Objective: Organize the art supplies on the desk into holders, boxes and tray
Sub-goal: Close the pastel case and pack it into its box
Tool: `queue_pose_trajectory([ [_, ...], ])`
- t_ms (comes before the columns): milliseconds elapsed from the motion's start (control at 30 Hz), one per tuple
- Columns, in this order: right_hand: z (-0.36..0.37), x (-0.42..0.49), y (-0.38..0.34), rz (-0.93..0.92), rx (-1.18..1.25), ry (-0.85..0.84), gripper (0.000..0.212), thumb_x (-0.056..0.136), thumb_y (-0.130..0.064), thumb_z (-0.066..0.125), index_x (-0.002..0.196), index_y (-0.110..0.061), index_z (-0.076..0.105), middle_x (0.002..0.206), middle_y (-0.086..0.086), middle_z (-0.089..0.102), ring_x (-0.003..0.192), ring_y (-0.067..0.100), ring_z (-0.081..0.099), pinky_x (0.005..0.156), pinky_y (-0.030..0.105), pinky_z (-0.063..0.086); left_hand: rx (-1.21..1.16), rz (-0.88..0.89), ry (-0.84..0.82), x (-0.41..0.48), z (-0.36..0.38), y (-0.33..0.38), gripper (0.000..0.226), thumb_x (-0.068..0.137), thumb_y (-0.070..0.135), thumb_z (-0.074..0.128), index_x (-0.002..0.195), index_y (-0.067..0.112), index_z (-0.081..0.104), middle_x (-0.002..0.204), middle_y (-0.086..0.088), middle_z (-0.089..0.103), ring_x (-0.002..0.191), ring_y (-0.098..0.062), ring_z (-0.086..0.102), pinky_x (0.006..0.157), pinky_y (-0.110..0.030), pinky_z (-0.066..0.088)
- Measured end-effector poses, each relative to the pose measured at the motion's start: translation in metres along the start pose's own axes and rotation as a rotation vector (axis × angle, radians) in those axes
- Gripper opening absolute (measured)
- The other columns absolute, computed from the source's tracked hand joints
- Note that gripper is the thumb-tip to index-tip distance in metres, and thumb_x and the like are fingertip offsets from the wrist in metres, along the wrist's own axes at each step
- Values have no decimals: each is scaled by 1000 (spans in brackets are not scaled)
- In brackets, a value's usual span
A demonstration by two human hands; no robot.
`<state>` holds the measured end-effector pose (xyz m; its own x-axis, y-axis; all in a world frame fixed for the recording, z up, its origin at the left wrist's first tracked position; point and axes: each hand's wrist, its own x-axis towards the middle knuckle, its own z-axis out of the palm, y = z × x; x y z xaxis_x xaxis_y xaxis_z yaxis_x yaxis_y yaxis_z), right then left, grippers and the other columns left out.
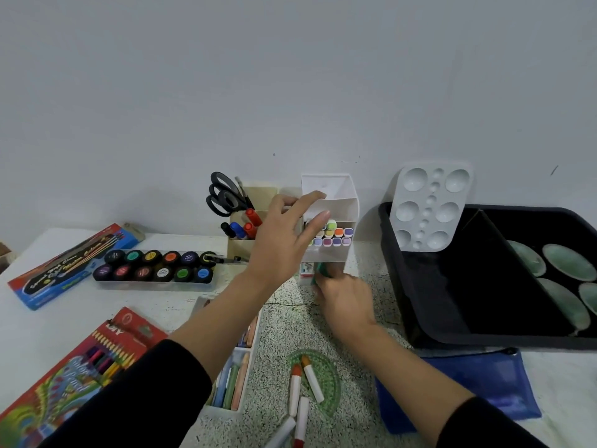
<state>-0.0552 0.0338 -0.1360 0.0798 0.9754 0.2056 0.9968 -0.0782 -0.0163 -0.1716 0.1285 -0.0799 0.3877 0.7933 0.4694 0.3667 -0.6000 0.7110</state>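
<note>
Your left hand (284, 240) has its fingers spread and straight, touching the front of the white marker holder (342, 202) by the wall, nothing gripped. Your right hand (345, 302) grasps a green item (323, 270), possibly a marker (it's blurred), at the holder's bottom slot. Loose markers (303, 389) lie on the desk near you.

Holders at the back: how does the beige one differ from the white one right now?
The beige holder carries scissors and red and blue pens standing upright; the white holder carries pastel-capped markers stacked caps outward. The left hand reaches the white holder's front and the right hand holds a green item at its base; the beige holder gets neither. Both stand against the wall.
</note>
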Motion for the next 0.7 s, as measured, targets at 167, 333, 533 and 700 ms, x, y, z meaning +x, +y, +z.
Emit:
queue_pose_trajectory([
  [167,-6,1,6,-4,-51,1,40,41,2,91,70,-18,73,47,0,53,30,22,34,39,21,20,-1,4,27,-1,4,1,38,100,52,50,136,41,55,114,-2,46,104,-11,52,92,-21,44],
  [333,1,8,4,-32,-66,-61,44,45,7,86,85,-8,75,76,7,72,67,28,67,41,32,52,3,-4,26,-1,3,3,41,99,54,50,136,40,56,107,1,43,102,-12,53,92,-24,43],
  [533,-1,8,2,-63,-46,-150,58,87,7,55,143,-1,43,140,16,53,127,34,52,88,42,54,15,-6,15,-2,0,6,43,98,55,48,137,40,55,103,1,43,100,-14,55,92,-27,45],
  [700,-12,-6,6,-30,189,-79,44,90,-1,52,133,-8,57,124,11,64,101,32,64,78,39,55,4,-29,16,-3,0,8,43,98,56,48,137,41,54,105,0,44,101,-14,54,91,-28,46],
])
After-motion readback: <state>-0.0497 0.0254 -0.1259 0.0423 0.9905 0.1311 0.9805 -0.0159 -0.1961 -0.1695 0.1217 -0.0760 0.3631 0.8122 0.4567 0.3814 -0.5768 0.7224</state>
